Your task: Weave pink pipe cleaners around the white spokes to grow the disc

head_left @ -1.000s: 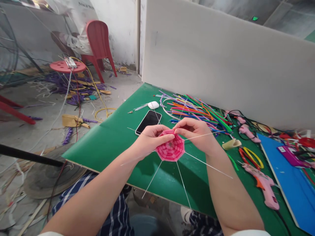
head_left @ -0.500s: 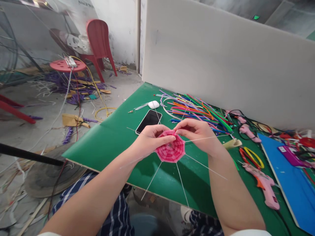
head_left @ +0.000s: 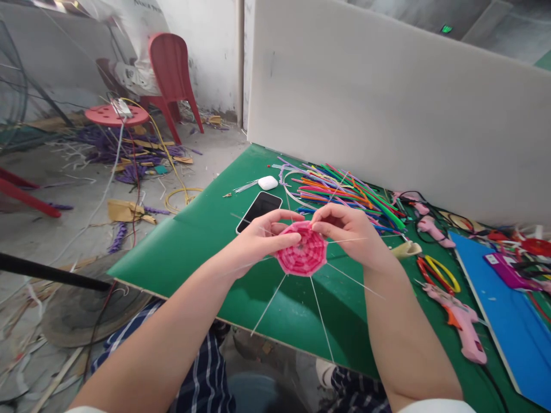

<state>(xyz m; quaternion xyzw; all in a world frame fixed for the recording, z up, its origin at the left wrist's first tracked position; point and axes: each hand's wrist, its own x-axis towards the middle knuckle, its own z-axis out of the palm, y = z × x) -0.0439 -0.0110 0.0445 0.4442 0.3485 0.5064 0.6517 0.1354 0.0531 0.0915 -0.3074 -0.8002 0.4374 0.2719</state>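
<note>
A pink woven disc (head_left: 302, 252) with thin white spokes sticking out all round is held above the green table (head_left: 193, 246). My left hand (head_left: 258, 238) pinches its upper left edge, thumb on top. My right hand (head_left: 344, 229) pinches the upper right edge, fingers closed on the pink weave. Several spokes fan down toward the table's front edge.
A black phone (head_left: 259, 211) and a white earbud case (head_left: 267, 183) lie behind my hands. A pile of coloured strips (head_left: 344, 192) lies at the back. Pink glue guns (head_left: 462, 327), scissors (head_left: 439, 274) and a blue board (head_left: 508, 321) sit right. A white partition (head_left: 387, 103) backs the table.
Both hands have lifted the disc slightly up and tilted it; the spokes have swung a little with it. My left thumb now lies higher on the rim.
</note>
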